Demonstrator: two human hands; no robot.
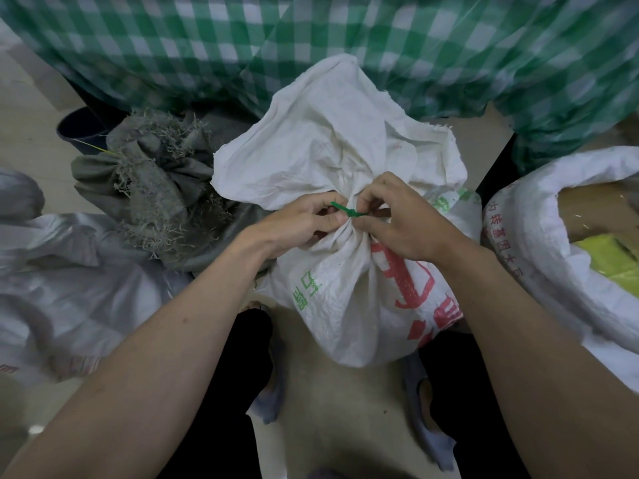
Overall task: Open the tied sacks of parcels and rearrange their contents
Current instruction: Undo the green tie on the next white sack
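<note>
A white woven sack [342, 299] with red and green print stands on the floor between my feet. Its neck is cinched by a green plastic tie [349, 211], and the loose top fans out above. My left hand [304, 224] pinches the tie's tail and the gathered neck from the left. From the right, my right hand [401, 219] pinches the tie at the neck with curled fingers. The sack's contents are hidden.
A frayed grey sack [155, 188], tied shut, sits to the left, with a pale sack [76, 288] in front of it. An open white sack [553, 236] showing yellow parcels stands on the right. Green checked cloth [311, 39] hangs behind. A dark bucket [81, 127] is at back left.
</note>
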